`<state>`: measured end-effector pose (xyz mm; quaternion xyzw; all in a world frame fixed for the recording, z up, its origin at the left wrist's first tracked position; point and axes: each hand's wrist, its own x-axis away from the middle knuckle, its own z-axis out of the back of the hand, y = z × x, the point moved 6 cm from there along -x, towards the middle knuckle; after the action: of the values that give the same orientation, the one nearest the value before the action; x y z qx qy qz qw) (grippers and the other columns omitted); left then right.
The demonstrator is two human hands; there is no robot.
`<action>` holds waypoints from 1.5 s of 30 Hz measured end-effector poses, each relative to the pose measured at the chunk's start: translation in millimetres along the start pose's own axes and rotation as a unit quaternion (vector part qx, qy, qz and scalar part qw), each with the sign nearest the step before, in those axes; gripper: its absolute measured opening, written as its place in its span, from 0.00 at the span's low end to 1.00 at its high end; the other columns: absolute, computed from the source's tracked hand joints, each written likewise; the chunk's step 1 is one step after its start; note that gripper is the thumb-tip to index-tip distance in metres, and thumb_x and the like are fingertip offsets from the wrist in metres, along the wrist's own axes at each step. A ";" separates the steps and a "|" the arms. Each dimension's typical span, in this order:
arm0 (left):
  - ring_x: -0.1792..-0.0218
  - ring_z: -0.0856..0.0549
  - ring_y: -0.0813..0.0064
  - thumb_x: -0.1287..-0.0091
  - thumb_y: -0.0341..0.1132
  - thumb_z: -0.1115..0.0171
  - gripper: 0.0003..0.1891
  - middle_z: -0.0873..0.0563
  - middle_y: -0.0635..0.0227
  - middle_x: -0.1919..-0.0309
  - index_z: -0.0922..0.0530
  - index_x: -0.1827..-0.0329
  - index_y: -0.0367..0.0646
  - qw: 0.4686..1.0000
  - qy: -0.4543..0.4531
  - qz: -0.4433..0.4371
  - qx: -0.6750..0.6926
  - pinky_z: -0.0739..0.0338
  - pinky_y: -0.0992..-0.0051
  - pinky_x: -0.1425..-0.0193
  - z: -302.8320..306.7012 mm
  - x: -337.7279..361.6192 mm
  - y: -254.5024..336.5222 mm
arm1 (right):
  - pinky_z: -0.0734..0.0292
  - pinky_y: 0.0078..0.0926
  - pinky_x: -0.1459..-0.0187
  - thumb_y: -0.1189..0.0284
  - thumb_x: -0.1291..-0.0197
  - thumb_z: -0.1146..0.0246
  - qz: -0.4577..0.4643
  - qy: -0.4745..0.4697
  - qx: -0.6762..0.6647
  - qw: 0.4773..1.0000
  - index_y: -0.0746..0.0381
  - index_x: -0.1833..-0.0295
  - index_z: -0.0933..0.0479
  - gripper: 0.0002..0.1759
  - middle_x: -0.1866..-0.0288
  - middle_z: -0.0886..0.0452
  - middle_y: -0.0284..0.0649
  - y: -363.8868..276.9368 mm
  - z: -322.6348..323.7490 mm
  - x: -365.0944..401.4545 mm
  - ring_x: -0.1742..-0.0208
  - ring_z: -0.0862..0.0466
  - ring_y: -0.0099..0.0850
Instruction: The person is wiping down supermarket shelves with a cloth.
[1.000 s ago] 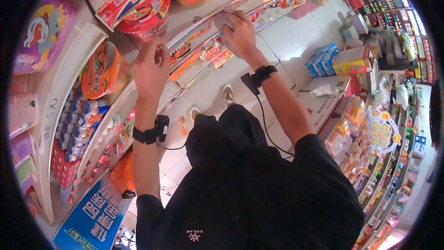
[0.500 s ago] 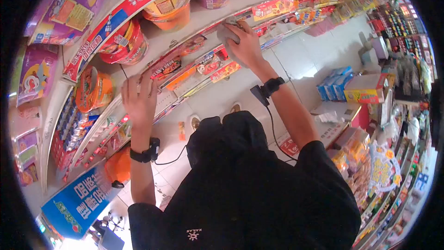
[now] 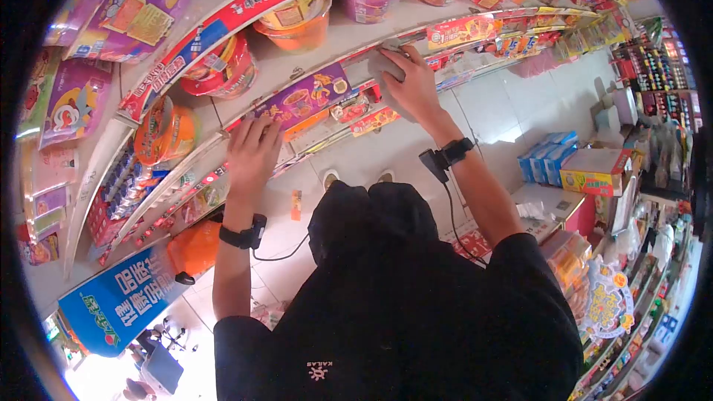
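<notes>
A person's right hand (image 3: 417,87) grips a bunched grey cloth (image 3: 379,67) at a shelf edge (image 3: 355,56), while the left hand (image 3: 254,150), fingers slightly spread, rests by a purple label strip (image 3: 303,99) that could crease or lift should the cloth snag its end.

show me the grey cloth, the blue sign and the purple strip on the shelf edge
grey cloth (image 3: 382,68): head view, its bunched upper part
blue sign (image 3: 121,305): head view, middle of its face
purple strip (image 3: 303,99): head view, middle of its front
</notes>
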<state>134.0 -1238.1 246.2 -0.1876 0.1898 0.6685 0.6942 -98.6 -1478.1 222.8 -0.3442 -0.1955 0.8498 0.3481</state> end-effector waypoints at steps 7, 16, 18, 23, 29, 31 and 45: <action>0.45 0.16 0.66 0.39 0.33 0.27 0.14 0.15 0.70 0.49 0.13 0.49 0.44 1.000 0.006 -0.004 0.013 0.19 0.63 0.40 -16.4 -9.7 -10.3 | 0.15 0.46 0.41 0.73 0.43 0.28 -0.027 0.011 0.023 0.999 0.53 0.34 0.15 0.28 0.37 0.18 0.48 -6.8 -3.9 5.1 0.44 0.13 0.53; 0.46 0.15 0.65 0.42 0.26 0.32 0.16 0.13 0.66 0.51 0.14 0.49 0.41 0.986 -0.002 -0.082 0.148 0.18 0.63 0.39 -36.9 -51.6 26.2 | 0.17 0.47 0.39 0.73 0.42 0.29 -0.051 0.094 0.096 0.990 0.57 0.35 0.15 0.27 0.38 0.18 0.48 -8.8 -9.7 12.8 0.41 0.15 0.53; 0.46 0.14 0.64 0.40 0.26 0.32 0.16 0.13 0.65 0.51 0.14 0.48 0.40 0.980 -0.001 -0.094 0.173 0.18 0.63 0.39 -37.1 -64.9 37.0 | 0.17 0.47 0.39 0.73 0.42 0.30 -0.087 0.114 0.087 0.986 0.57 0.35 0.15 0.27 0.38 0.18 0.49 -1.0 0.8 10.4 0.41 0.15 0.53; 0.47 0.13 0.58 0.33 0.28 0.34 0.16 0.11 0.60 0.50 0.16 0.43 0.38 0.971 0.026 -0.072 0.228 0.17 0.61 0.42 -55.1 -104.8 71.6 | 0.16 0.48 0.41 0.72 0.43 0.30 -0.088 0.119 0.082 0.986 0.59 0.36 0.15 0.26 0.40 0.17 0.50 -7.8 26.7 14.9 0.43 0.15 0.55; 0.46 0.11 0.54 0.25 0.33 0.35 0.20 0.11 0.50 0.47 0.21 0.33 0.37 0.923 -0.124 0.098 0.350 0.16 0.59 0.39 -136.8 -140.9 130.6 | 0.17 0.48 0.38 0.69 0.42 0.31 -0.221 -0.061 0.132 0.964 0.56 0.35 0.16 0.26 0.36 0.16 0.49 83.5 66.7 68.8 0.40 0.15 0.52; 0.41 0.11 0.61 0.21 0.36 0.37 0.23 0.10 0.53 0.45 0.24 0.27 0.37 0.805 -0.114 0.209 0.544 0.16 0.64 0.35 -202.3 -140.5 152.0 | 0.16 0.49 0.40 0.70 0.45 0.29 -0.192 -0.021 0.107 0.975 0.54 0.36 0.15 0.27 0.37 0.16 0.48 90.5 101.4 66.2 0.40 0.14 0.52; 0.54 0.13 0.82 0.17 0.31 0.41 0.15 0.07 0.65 0.54 0.14 0.36 0.35 0.681 -0.096 0.409 0.600 0.18 0.73 0.47 -256.3 -176.8 194.1 | 0.20 0.51 0.39 0.75 0.52 0.25 0.116 0.006 0.058 0.992 0.48 0.35 0.14 0.34 0.37 0.21 0.47 83.0 110.8 -26.0 0.41 0.17 0.49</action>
<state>-69.3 -1514.4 116.0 0.4305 0.5408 0.6428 0.3301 -203.0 -1563.7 263.1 -0.3492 -0.1029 0.8921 0.2678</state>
